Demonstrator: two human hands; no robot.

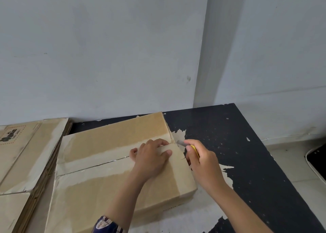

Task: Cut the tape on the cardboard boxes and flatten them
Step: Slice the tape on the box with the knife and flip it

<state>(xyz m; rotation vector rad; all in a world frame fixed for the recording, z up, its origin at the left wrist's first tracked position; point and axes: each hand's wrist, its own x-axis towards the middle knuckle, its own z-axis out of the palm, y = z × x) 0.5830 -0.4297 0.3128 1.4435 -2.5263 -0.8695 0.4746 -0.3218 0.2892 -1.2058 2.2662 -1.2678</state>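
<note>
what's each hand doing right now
Left hand: open, fingers pressing on the taped brown cardboard box.
Right hand: grips the yellow-handled utility knife.

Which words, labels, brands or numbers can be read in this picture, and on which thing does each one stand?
Nothing can be read for certain.
Flattened boxes: a dark printed logo inside a red dotted frame, with a short line of letters beside it, too blurred to read.
Sleeve of the left arm: a round white emblem, too small to read.
Taped box under the hands: no print visible.
</note>
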